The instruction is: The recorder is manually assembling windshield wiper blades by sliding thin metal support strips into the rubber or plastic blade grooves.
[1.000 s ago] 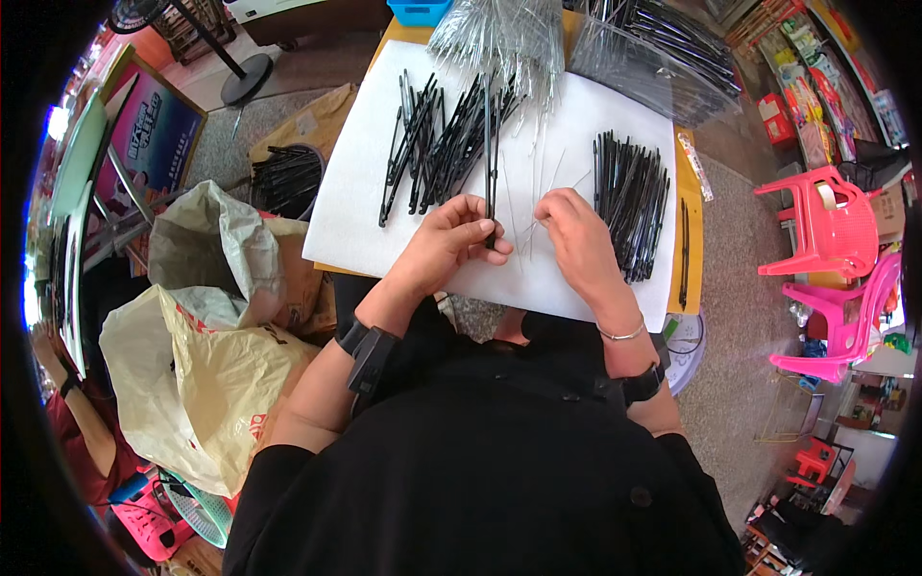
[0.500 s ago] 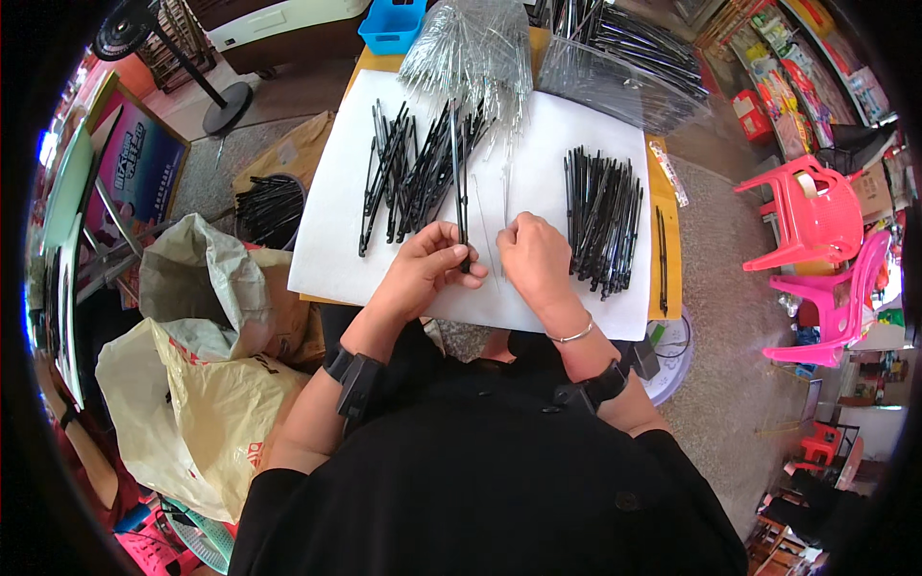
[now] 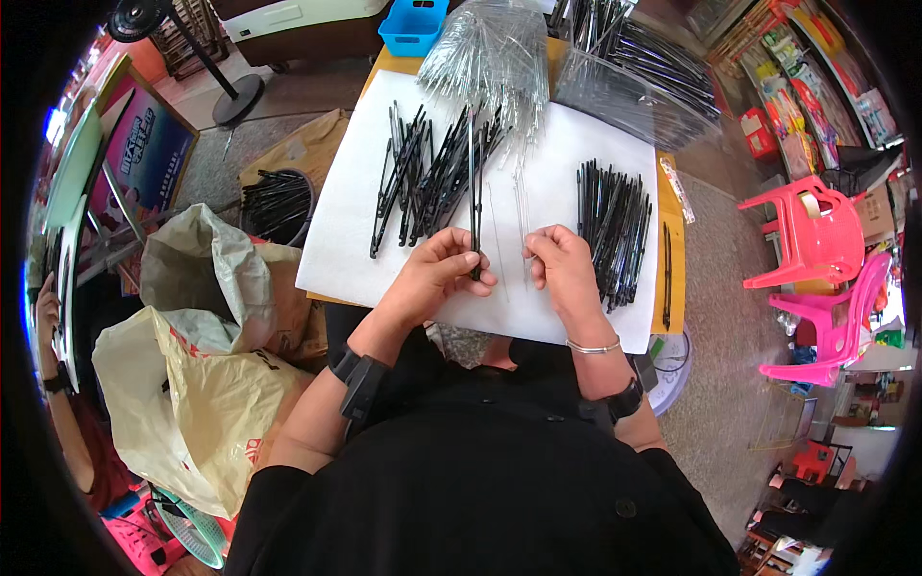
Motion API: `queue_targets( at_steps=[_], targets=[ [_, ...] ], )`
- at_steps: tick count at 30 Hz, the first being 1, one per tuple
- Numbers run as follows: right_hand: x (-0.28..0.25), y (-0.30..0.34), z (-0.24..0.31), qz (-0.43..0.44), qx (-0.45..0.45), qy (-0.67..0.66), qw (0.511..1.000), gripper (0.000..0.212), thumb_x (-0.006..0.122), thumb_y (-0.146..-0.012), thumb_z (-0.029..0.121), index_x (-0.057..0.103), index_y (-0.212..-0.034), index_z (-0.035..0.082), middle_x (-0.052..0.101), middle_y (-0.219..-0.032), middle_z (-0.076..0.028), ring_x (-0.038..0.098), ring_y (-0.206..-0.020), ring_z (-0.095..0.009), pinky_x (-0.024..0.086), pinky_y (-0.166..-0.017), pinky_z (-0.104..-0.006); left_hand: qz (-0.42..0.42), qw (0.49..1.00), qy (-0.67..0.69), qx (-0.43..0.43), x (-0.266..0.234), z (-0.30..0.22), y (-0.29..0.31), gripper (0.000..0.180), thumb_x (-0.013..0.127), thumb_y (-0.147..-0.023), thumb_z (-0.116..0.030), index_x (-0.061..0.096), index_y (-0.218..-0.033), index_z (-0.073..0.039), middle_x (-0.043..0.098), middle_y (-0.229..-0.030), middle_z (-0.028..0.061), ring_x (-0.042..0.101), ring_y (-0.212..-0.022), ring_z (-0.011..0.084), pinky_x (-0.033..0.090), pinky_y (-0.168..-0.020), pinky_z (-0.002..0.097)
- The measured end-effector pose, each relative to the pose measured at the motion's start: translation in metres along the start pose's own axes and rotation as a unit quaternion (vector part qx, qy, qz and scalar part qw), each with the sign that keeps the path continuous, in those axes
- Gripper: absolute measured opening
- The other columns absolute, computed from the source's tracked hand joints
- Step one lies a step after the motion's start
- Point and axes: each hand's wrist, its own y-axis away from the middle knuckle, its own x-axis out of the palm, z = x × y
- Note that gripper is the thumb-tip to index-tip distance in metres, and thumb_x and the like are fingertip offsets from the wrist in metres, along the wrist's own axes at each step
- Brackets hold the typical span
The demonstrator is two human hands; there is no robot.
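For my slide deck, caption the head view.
Left hand grips a slim black part; right hand near thin wires, over white sheet.

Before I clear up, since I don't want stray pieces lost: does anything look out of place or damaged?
Yes: a slim black piece, perhaps two together, lies on the yellow tabletop at the right, off the white sheet and apart from the nearby black bundle. No damage is evident.

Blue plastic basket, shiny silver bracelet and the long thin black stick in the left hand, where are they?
Blue plastic basket [image 3: 412, 44], head view: front wall.
Shiny silver bracelet [image 3: 594, 350], head view: middle of band.
Long thin black stick [image 3: 477, 184], head view: middle of shaft.
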Motion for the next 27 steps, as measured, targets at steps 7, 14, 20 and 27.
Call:
queue_targets(
  at_steps=[7, 14, 20, 27],
  targets=[
    [-0.002, 0.004, 0.003, 0.034, 0.012, -0.07, 0.997, 0.025, 0.058, -0.084, 0.007, 0.055, -0.105, -0.007, 0.06, -0.076, -0.007, 0.054, -0.054, -0.009, 0.046, -0.045, -0.0223, -0.002, 1.0, -0.003, -0.004, 0.001, -0.001, 0.001, 0.012, 0.052, -0.091, -0.003, 0.049, -0.102, -0.004, 0.06, -0.092, 0.0106, 0.066, -0.083, 0.0226, 0.056, -0.07, 0.0291],
    [0.005, 0.008, 0.008, 0.026, -0.034, -0.078, 0.996, 0.013, 0.058, -0.085, 0.007, 0.057, -0.093, -0.003, 0.062, -0.078, -0.009, 0.059, -0.063, -0.012, 0.052, -0.056, -0.0255, -0.01, 0.999, -0.042, -0.018, 0.003, -0.001, 0.003, 0.01, 0.056, -0.088, 0.0, 0.052, -0.097, -0.001, 0.061, -0.093, 0.0108, 0.067, -0.085, 0.023, 0.057, -0.072, 0.0298],
    [0.011, 0.008, 0.015, -0.008, -0.112, -0.162, 0.98, 0.007, 0.053, -0.088, 0.006, 0.052, -0.091, 0.0, 0.062, -0.086, -0.011, 0.061, -0.071, -0.016, 0.054, -0.069, -0.0294, 0.003, 0.996, -0.084, -0.021, 0.007, -0.002, 0.005, 0.009, 0.058, -0.087, -0.002, 0.054, -0.095, -0.001, 0.062, -0.091, 0.0094, 0.067, -0.083, 0.022, 0.057, -0.072, 0.0299],
    [0.013, 0.009, 0.013, 0.038, -0.118, -0.188, 0.974, 0.008, 0.05, -0.091, 0.007, 0.05, -0.094, 0.0, 0.061, -0.086, -0.012, 0.061, -0.072, -0.018, 0.054, -0.07, -0.0308, 0.008, 0.994, -0.112, -0.014, 0.007, -0.003, 0.006, 0.011, 0.058, -0.088, -0.002, 0.054, -0.098, -0.001, 0.062, -0.091, 0.0091, 0.067, -0.084, 0.0212, 0.057, -0.072, 0.0291]
  ],
)
